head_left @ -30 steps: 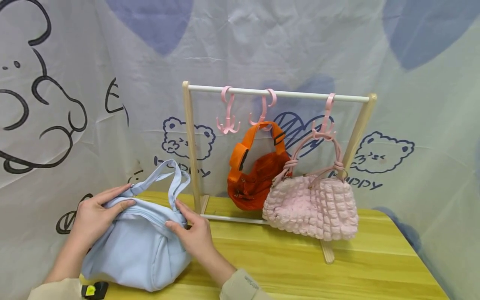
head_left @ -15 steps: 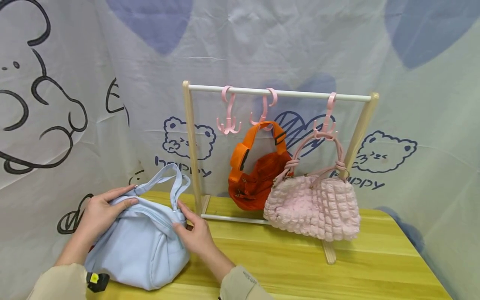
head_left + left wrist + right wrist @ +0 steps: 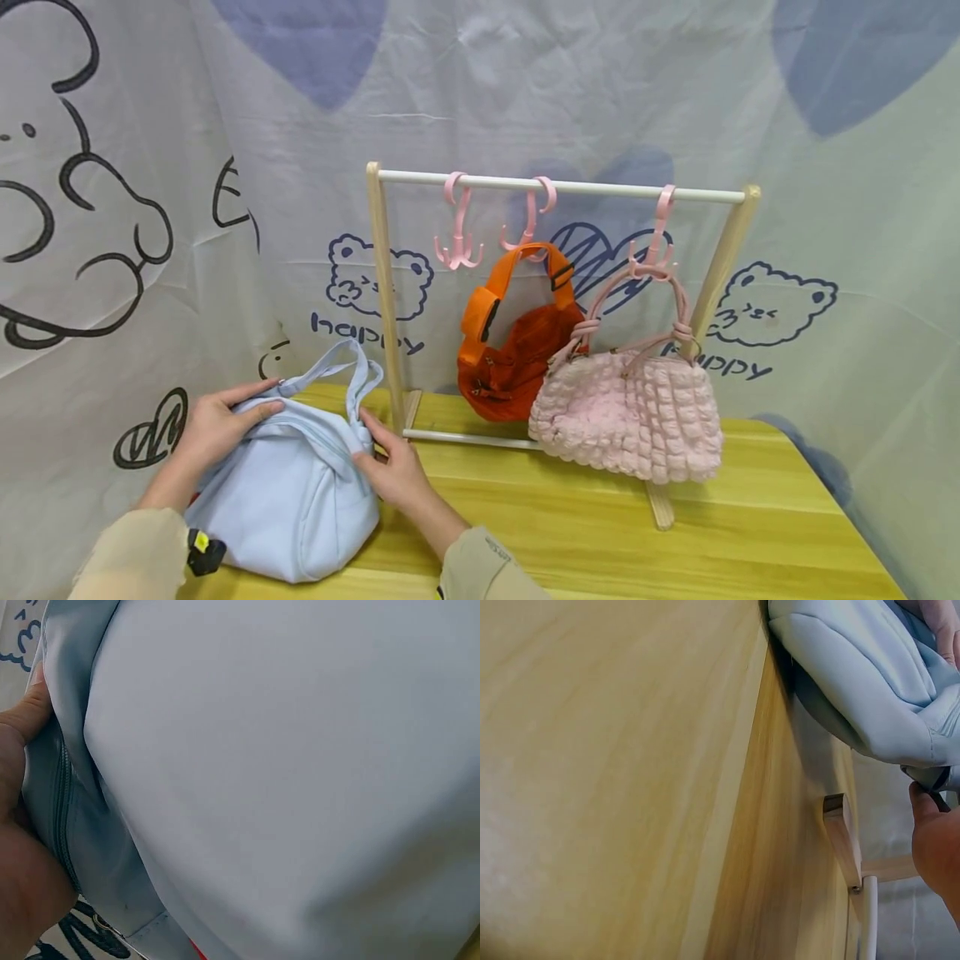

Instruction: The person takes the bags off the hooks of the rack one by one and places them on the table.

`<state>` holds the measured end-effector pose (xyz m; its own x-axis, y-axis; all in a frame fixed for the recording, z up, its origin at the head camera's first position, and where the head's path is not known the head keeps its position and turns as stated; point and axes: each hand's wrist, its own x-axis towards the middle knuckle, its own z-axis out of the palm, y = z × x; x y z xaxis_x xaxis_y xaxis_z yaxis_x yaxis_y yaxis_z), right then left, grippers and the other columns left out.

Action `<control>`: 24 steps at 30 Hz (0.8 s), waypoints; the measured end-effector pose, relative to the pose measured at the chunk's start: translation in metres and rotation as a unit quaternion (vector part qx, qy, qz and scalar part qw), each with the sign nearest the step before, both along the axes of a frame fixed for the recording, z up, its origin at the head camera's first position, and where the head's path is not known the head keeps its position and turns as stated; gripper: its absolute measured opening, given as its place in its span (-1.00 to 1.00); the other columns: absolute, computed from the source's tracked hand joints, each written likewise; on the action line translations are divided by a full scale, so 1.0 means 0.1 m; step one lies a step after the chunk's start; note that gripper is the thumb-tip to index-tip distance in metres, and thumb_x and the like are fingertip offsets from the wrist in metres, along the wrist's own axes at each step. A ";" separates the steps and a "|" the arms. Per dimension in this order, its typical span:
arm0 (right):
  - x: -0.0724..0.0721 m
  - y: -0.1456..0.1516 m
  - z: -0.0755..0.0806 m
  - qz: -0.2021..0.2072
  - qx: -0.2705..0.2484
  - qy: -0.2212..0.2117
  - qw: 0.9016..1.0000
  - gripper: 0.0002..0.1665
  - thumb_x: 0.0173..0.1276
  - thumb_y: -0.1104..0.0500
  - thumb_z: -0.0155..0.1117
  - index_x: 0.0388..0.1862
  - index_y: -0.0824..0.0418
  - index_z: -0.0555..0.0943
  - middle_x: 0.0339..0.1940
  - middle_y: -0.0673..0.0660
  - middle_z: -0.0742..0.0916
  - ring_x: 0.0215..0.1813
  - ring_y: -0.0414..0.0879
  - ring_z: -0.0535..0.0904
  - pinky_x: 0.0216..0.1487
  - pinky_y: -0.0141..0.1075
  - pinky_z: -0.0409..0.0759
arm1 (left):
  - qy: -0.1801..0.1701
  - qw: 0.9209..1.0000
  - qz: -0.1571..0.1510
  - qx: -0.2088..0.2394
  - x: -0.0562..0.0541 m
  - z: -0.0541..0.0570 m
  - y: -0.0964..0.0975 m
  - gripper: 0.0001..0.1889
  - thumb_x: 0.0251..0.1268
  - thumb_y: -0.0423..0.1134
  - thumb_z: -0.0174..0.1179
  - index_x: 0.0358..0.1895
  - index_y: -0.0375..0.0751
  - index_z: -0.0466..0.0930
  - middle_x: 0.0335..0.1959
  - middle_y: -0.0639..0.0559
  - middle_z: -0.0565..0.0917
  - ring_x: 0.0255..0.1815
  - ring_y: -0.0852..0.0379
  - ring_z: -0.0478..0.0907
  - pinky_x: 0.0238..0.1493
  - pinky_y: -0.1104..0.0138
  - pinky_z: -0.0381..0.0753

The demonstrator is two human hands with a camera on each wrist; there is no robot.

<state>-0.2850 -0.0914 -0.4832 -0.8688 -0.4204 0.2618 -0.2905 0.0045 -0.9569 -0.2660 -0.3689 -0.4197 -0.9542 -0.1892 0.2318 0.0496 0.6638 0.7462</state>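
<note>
A light blue handbag stands at the left of the table, its strap looped upward. My left hand grips the bag's top left edge, thumb on the front by the zipper and fingers behind. At the top right corner, below the strap's end, my right hand pinches the bag between thumb and fingers. The left wrist view is mostly filled by the bag's smooth panel, with the zipper beside my thumb. In the right wrist view the bag's side shows close over the table.
A rack with a white rail stands behind, to the right. An orange bag hangs from the middle pink hook, and a pink puffy bag from the right one. The left pink hook bears no bag. Yellow wood table spreads in front.
The blue bag has sunk a little and shifted slightly right, its strap now lower. My left hand has moved right and down with it; both hands keep their hold.
</note>
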 end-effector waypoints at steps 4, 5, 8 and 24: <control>-0.03 0.00 -0.03 -0.008 0.016 -0.005 1.000 -0.29 0.48 0.26 0.27 0.59 0.03 0.41 0.57 0.08 0.46 0.55 0.01 0.37 0.40 -0.25 0.50 | -0.001 1.000 0.004 -0.008 -0.07 -0.09 -0.01 -0.31 0.34 0.18 0.39 0.40 -0.15 0.57 0.39 -0.35 0.51 0.43 -0.44 0.39 0.33 -0.28 0.40; -0.04 -0.01 -0.04 -0.013 0.022 -0.007 1.000 -0.29 0.48 0.26 0.28 0.58 0.03 0.42 0.57 0.08 0.47 0.54 0.01 0.38 0.40 -0.24 0.50 | -0.001 1.000 0.004 -0.009 -0.09 -0.11 -0.01 -0.32 0.34 0.17 0.39 0.39 -0.15 0.58 0.38 -0.35 0.52 0.43 -0.45 0.39 0.34 -0.27 0.39; -0.05 -0.01 -0.05 -0.026 0.042 -0.013 0.999 -0.29 0.46 0.23 0.30 0.57 0.02 0.44 0.54 0.07 0.50 0.53 0.02 0.40 0.41 -0.22 0.49 | 0.007 1.000 0.001 -0.017 -0.14 -0.16 0.00 -0.36 0.35 0.10 0.41 0.36 -0.20 0.60 0.34 -0.36 0.56 0.40 -0.44 0.42 0.34 -0.24 0.41; -0.13 0.00 -0.23 -0.054 0.122 -0.001 0.991 -0.30 0.46 0.17 0.29 0.56 0.17 0.43 0.47 0.21 0.57 0.51 0.15 0.43 0.52 -0.09 0.37 | -0.011 0.999 -0.016 -0.033 -0.31 -0.40 0.04 -0.45 0.38 -0.03 0.42 0.32 -0.24 0.63 0.33 -0.45 0.54 0.41 -0.49 0.38 0.37 -0.26 0.38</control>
